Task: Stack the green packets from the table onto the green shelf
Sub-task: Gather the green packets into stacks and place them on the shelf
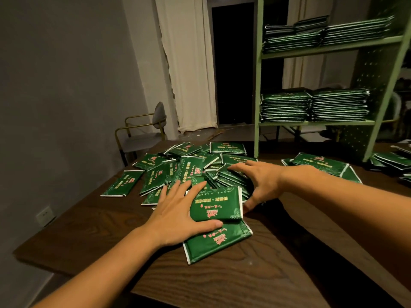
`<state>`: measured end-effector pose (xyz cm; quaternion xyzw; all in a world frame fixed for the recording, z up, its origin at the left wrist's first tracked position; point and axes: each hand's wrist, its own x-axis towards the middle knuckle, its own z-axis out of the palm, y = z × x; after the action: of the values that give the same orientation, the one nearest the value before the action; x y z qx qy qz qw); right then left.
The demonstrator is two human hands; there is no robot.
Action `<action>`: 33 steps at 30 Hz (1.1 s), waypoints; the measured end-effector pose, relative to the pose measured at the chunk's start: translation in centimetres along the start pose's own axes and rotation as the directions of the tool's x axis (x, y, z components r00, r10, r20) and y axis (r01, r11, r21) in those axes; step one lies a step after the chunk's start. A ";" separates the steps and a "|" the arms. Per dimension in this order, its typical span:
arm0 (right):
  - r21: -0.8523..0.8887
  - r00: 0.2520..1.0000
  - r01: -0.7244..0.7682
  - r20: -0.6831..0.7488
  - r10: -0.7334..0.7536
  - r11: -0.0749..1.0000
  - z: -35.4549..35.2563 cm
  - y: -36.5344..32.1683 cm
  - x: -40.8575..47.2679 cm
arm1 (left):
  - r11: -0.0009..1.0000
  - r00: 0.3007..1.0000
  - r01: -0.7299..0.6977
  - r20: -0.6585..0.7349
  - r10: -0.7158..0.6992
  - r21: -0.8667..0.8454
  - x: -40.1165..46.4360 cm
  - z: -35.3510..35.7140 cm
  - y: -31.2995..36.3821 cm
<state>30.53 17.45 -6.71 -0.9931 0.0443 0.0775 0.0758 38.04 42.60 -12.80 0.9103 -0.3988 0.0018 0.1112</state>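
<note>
Partway done: four packet stacks (315, 105) on green shelf (258, 85), many loose packets (178, 170) on table (222, 274); left hand (178, 216) flat, fingers spread, on nearest packet (215, 205), right hand (260, 181) spread over heap.

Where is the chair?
In the head view the chair is on the left, behind the table's far edge, between the grey wall and the white curtain.

The right edge cuts off a packet pile (398, 162); shelf stacks (355, 30) look blurred.
</note>
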 end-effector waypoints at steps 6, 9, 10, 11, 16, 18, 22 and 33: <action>0.048 0.996 -0.071 0.062 0.068 0.996 -1.1 2.4 -3.4 | 0.998 0.984 -0.017 -0.178 0.005 -0.066 0.0 1.0 3.9; 0.030 0.992 -0.106 0.067 0.104 0.994 -1.1 3.5 -4.7 | 0.999 0.987 0.024 -0.159 -0.029 -0.029 0.4 1.2 4.7; 0.025 0.992 -0.111 0.062 0.109 0.994 -0.9 3.9 -5.1 | 1.000 0.994 0.030 -0.107 -0.031 -0.007 0.7 1.2 4.9; 0.029 0.992 -0.114 0.053 0.113 0.993 -0.8 4.5 -5.6 | 1.000 0.998 0.026 -0.056 -0.025 0.013 1.1 1.3 5.3; 0.040 0.988 -0.149 -0.027 0.150 0.988 -0.2 7.0 -7.3 | 0.998 0.998 -0.046 0.038 0.044 0.054 1.8 1.6 8.2; 0.030 0.981 -0.178 -0.069 0.180 0.984 0.2 8.3 -8.2 | 0.995 0.995 -0.079 0.062 0.076 0.054 2.2 2.0 9.9; 0.005 0.964 -0.212 -0.164 0.210 0.977 0.9 9.9 -10.3 | 0.989 0.990 -0.121 0.085 0.114 0.084 3.4 2.7 13.2; 0.244 0.800 -0.218 -0.509 0.316 0.945 3.6 11.5 -12.0 | 0.965 0.964 -0.253 0.064 0.258 -0.075 7.8 3.5 18.3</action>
<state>17.04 7.61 -9.99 -0.9473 0.2104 -0.2007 0.1345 29.77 24.22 -11.87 0.8466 -0.5164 -0.0302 0.1254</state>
